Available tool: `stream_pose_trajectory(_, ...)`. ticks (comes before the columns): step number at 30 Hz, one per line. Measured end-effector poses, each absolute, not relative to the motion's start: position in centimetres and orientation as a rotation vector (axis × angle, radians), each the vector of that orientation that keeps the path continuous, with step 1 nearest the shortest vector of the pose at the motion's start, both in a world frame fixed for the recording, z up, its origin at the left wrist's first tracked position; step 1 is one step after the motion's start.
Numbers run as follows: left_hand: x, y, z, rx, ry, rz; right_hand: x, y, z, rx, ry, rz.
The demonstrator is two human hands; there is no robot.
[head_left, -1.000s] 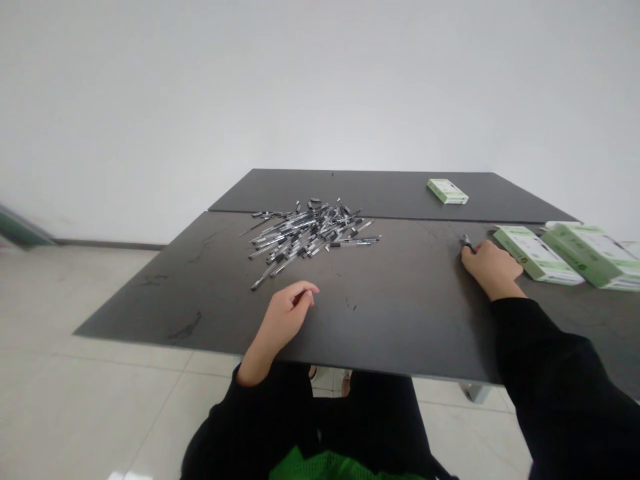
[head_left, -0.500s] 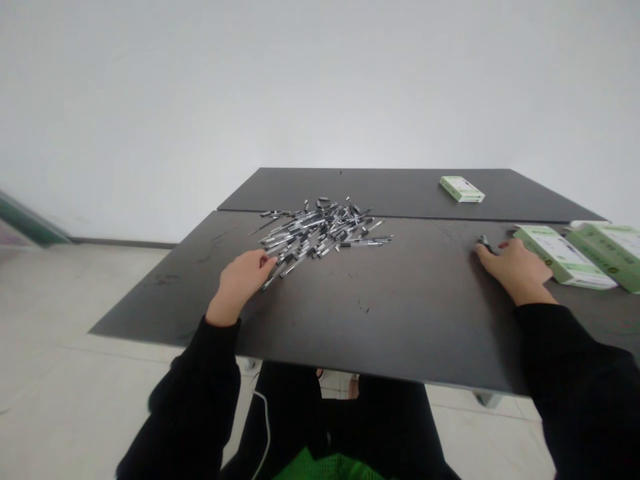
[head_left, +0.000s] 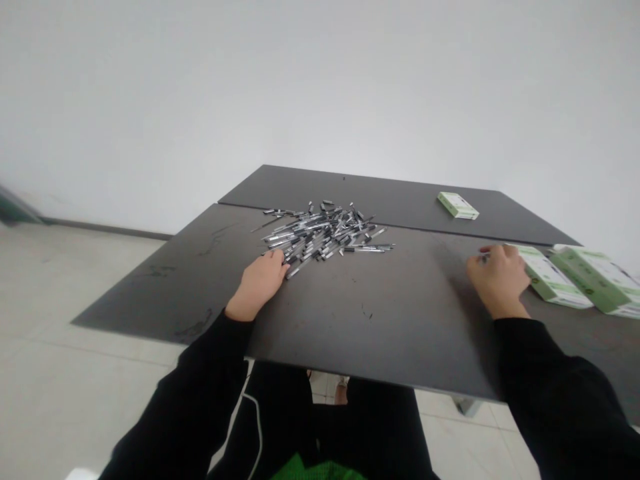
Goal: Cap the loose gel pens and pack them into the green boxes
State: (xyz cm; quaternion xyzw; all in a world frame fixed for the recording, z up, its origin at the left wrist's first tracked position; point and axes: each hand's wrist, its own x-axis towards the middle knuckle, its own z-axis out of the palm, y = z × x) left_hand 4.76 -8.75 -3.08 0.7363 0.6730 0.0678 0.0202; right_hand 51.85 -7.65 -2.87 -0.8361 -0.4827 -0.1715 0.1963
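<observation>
A heap of clear-barrelled pens with black parts lies jumbled on the dark table. At its near left edge is my left hand, fingers curled in and closed about the end of a pen. Well to the right, my right hand is closed too, just above the table beside a green and white box. Only a small dark bit shows between its thumb and forefinger; the rest of what it holds is hidden by the fingers.
A second, larger green and white box lies to the right of the first. Another such box sits on the rear table section, beyond the seam. A white cable hangs by my lap. A pale wall stands behind the table.
My left hand has moved right and slightly in over the near edge of the pens. My right hand has shifted a little left with its fingers curled further, hiding the small dark item. The view has tilted slightly.
</observation>
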Motion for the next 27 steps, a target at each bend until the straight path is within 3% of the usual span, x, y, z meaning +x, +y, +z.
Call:
stream_pose_trajectory(11, 3.8, -8.2, -4.3, 2.476, 1.931, 0.239, 43.5, 0.9, -5.9, -1.628, -1.988, -0.057)
stream_pose_trajectory(27, 3.5, -7.9, -6.1, 2.591, 1.922, 0.225, 44.6, 2.9, -6.8, -1.616, -1.887, 0.277)
